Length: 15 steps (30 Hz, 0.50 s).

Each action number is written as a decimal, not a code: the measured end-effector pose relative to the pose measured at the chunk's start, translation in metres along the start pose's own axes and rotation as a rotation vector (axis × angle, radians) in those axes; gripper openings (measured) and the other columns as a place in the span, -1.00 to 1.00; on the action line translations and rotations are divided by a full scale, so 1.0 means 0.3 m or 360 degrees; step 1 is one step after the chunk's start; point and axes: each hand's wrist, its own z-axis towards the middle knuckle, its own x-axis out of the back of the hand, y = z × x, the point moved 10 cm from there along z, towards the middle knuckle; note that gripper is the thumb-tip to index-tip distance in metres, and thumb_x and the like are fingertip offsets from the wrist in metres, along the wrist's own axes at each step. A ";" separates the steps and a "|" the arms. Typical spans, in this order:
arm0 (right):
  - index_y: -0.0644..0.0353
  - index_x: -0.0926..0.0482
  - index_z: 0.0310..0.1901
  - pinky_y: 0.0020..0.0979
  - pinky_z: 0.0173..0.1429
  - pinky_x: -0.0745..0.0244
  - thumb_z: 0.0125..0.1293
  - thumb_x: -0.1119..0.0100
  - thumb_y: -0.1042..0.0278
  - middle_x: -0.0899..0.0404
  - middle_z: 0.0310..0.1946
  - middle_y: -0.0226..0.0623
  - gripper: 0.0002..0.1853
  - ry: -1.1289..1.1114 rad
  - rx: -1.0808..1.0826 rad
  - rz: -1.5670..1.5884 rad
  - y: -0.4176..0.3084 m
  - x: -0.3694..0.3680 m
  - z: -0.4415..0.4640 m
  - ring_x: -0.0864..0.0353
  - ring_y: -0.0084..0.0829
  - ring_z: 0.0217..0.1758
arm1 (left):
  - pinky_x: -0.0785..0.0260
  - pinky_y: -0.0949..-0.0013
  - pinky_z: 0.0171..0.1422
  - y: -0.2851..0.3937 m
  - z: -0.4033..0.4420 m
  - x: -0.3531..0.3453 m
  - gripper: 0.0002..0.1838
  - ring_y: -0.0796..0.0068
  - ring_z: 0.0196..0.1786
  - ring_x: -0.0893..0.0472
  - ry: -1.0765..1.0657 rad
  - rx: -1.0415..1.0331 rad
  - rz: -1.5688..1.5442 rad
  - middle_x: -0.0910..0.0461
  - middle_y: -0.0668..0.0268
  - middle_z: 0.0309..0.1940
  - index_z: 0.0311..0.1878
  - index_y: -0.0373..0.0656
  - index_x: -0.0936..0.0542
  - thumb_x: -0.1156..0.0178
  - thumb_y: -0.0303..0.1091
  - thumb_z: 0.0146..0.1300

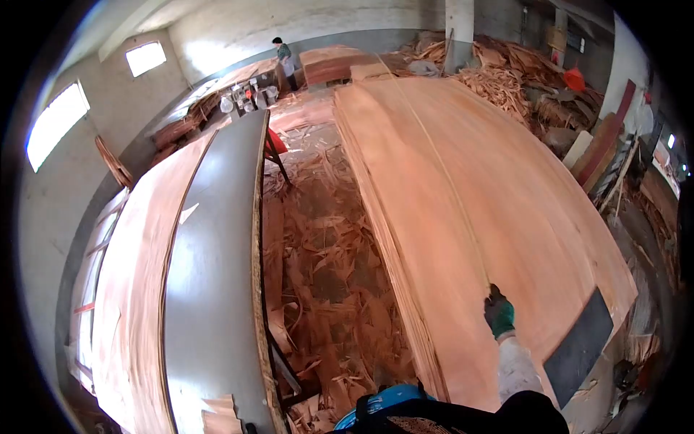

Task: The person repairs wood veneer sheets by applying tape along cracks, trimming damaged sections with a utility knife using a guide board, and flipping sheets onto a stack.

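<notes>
My right hand (499, 312), in a dark glove with a green cuff, is closed at the near end of a long thin pale strip (450, 177). The strip runs away from me across a wide stack of reddish wood veneer sheets (520, 195), out to its far end. Whether it is a wood lath or a tape I cannot tell. Close to that hand, at the stack's near right corner, lies a dark flat rectangular panel (578, 347). My left hand does not show clearly; only a small dark tip appears at the bottom edge.
A long grey-topped table (217, 239) stands on the left, with more veneer (134, 289) beside it. Veneer scraps (332, 289) litter the aisle floor. A person (285, 61) stands at the far end. Scrap piles (499, 90) and a pillar (460, 32) are at the back right.
</notes>
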 end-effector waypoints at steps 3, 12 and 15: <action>0.06 -0.52 -0.01 -0.16 -0.14 -0.56 0.24 -0.04 0.22 -0.54 -0.18 -0.04 -0.70 -0.0193 -0.0022 -0.0703 0.033 -0.042 0.115 -0.61 -0.06 -0.15 | -0.18 0.25 0.22 0.228 0.087 -0.040 -0.54 0.16 0.15 -0.32 0.0049 -0.0144 -0.0213 -0.37 -0.02 0.04 0.07 -0.26 -0.38 -0.17 -0.27 0.12; 0.22 -0.59 -0.07 -0.38 -0.37 -0.53 0.19 -0.12 0.43 -0.65 -0.38 -0.23 -0.74 0.0293 0.1035 -0.0273 -0.564 -0.335 0.635 -0.59 -0.37 -0.49 | -0.36 0.37 -0.01 0.530 0.387 -0.329 -0.83 0.24 -0.14 -0.52 0.0194 -0.0320 -0.0766 -0.54 0.18 -0.25 -0.18 -0.22 -0.51 -0.15 -0.50 0.12; 0.18 -0.60 -0.06 -0.50 -0.50 -0.45 0.18 -0.12 0.49 -0.59 -0.52 -0.34 -0.73 -0.0677 0.0118 0.0477 -0.882 -0.583 0.754 -0.51 -0.53 -0.61 | -0.43 0.45 -0.16 0.262 0.692 -0.933 -0.81 0.44 -0.26 -0.55 -0.0098 0.0300 -0.1027 -0.61 0.27 -0.29 -0.11 -0.22 -0.57 -0.16 -0.50 0.19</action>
